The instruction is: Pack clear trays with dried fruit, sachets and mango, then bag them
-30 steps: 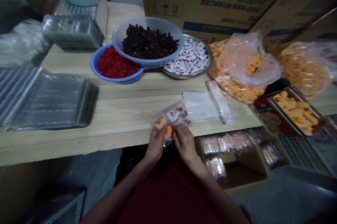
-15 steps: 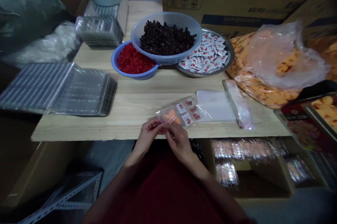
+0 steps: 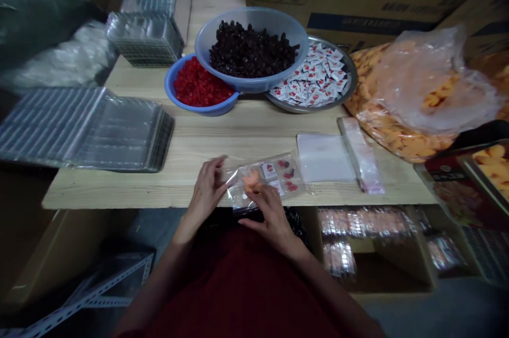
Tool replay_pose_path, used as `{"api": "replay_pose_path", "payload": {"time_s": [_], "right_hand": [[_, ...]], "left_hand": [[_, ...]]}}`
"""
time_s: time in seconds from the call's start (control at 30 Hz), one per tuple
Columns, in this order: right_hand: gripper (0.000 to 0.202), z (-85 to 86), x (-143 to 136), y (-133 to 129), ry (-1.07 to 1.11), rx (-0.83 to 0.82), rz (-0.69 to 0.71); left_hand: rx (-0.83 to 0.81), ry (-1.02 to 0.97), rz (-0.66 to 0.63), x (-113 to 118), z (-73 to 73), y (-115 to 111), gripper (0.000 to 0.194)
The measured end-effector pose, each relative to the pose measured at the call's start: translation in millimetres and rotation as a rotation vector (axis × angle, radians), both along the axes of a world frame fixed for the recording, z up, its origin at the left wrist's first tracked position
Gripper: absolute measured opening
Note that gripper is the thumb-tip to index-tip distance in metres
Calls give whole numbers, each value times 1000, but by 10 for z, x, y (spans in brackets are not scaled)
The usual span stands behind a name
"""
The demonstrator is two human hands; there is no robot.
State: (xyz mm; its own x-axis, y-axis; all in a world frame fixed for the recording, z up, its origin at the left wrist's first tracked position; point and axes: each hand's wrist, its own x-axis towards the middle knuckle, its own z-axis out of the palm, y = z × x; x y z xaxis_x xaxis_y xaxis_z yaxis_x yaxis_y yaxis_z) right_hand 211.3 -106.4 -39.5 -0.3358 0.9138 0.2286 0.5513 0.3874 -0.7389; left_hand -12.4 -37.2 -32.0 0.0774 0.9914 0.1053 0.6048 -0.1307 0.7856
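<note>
A clear plastic packet (image 3: 271,176) lies near the table's front edge, a tray of orange pieces, white printed sachets and small red and dark pieces showing through it. My left hand (image 3: 207,187) is at the packet's left end, fingers curved and apart; whether they touch the film I cannot tell. Over the packet's front edge sits my right hand (image 3: 270,216), its fingertips by the orange pieces (image 3: 251,180) and the thumb spread away. Neither hand grips it. To the right are a stack of clear flat bags (image 3: 325,157) and a narrow strip of film (image 3: 361,155).
Behind stand a blue bowl of red pieces (image 3: 201,110), a bowl of dark pieces (image 3: 254,85) and a metal bowl of sachets (image 3: 350,78). Clear trays (image 3: 123,134) are stacked left. A bag of orange pieces (image 3: 401,136) lies right. Below is a carton (image 3: 393,287) holding packets.
Both hands were pinched together at the packet's left end. They have parted: the left moved left and opened, and the right opened over the packet's front. The packet lies slightly lower in view.
</note>
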Motion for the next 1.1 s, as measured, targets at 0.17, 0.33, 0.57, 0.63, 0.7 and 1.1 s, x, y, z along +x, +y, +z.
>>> {"api": "replay_pose_path", "payload": {"time_s": [0.17, 0.33, 0.57, 0.63, 0.7, 1.1], "right_hand": [[79, -171, -11, -66, -257, 86, 58], [59, -27, 33, -63, -114, 294, -39], [37, 963, 311, 134, 425, 65, -204], [28, 1077, 358, 183, 529, -57, -269], [22, 1107, 403, 214, 581, -143, -279], [14, 1562, 1199, -295, 94, -133, -320]], "left_hand": [[-83, -22, -95, 222, 86, 35, 27], [-284, -273, -113, 331, 444, -47, 40], [-104, -600, -181, 163, 968, 230, 79], [-203, -662, -261, 245, 939, 299, 98], [-364, -721, -315, 381, 837, 319, 73], [-501, -758, -715, 1320, 782, -34, 28]]}}
